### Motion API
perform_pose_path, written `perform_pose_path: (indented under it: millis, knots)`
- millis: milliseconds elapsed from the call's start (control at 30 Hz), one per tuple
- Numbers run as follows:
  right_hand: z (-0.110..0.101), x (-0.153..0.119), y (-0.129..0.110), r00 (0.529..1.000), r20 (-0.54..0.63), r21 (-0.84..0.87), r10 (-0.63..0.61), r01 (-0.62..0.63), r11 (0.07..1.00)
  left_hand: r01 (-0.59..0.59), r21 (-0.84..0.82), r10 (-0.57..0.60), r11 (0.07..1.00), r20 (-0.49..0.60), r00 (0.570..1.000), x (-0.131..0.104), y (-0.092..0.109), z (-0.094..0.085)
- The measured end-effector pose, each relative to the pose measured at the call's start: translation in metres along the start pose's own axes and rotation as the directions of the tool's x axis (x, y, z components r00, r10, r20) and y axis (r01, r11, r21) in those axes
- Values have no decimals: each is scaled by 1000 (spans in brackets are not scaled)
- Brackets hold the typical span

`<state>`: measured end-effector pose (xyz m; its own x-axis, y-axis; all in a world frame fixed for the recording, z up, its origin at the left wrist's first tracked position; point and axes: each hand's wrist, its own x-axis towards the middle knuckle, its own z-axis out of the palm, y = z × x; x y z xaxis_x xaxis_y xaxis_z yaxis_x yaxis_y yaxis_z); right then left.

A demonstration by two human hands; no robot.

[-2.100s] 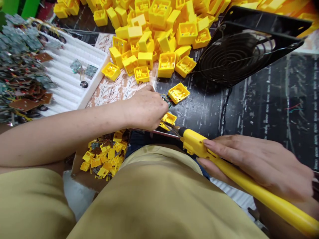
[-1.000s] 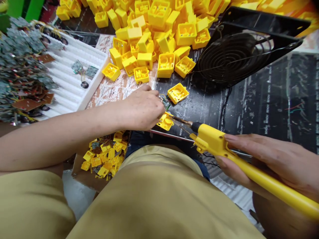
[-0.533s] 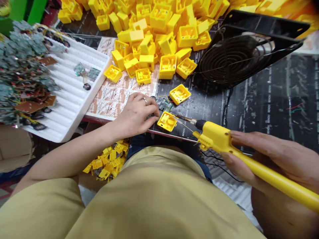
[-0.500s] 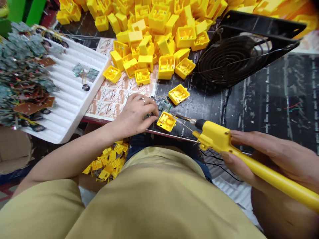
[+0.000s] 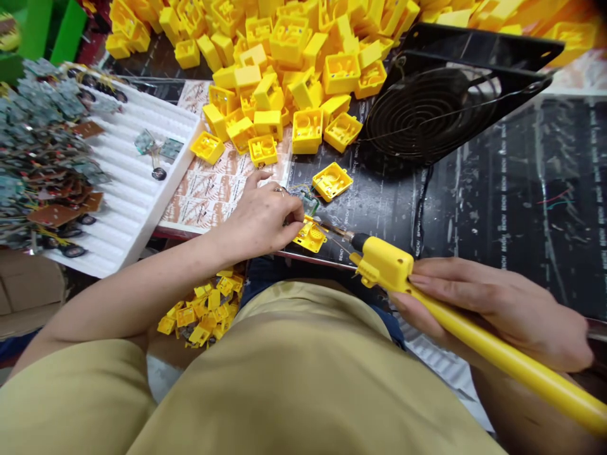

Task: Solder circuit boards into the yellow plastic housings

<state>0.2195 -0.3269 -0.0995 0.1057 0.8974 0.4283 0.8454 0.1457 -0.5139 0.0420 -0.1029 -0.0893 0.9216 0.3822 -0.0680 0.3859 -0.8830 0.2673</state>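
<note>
Khaki shirt (image 5: 294,373), ringed left hand (image 5: 260,218).

A glossy black worktop printed with white lettering (image 5: 493,202) stretches out towards three o'clock, scuffed and catching a pale, whitish light. Between nine and ten o'clock I see a flat brown-and-white patterned covering (image 5: 208,193). Bright green flat-sided bars (image 5: 69,31) show at ten, a brown cardboard box (image 5: 28,287) sits at nine, and a white ribbed panel (image 5: 439,373) lies below the worktop towards five.

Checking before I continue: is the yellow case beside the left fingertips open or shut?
Open: the yellow case shows its inside and perforated grille, with no lid over them, beside the left hand.
</note>
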Motion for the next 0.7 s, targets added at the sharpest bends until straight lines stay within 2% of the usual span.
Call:
perform_pose_path:
  millis: [133, 267, 400, 467, 600, 700]
  knots:
    - [1, 9, 1, 994, 15, 21, -111, 110, 994, -28, 24, 28, 999, 30, 999, 6, 0, -3]
    - [4, 22, -2, 963, -18, -21, -268, 268, 963, -38, 16, 37, 999, 79, 996, 12, 0, -5]
    - [-1, 28, -4, 939, -14, -22, -344, 344, 939, -43, -14, 44, 999, 103, 994, 15, -1, -5]
    - [-7, 26, -4, 947, 26, -15, -321, 322, 947, -44, -11, 45, 999, 104, 994, 17, -2, -6]
    - [-17, 17, -3, 983, 102, -45, -150, 155, 987, -51, -5, 52, 999, 113, 992, 18, -3, -6]
    - [-16, 14, -4, 990, 92, -75, -108, 115, 990, -56, -4, 56, 998, 110, 992, 18, -3, -6]
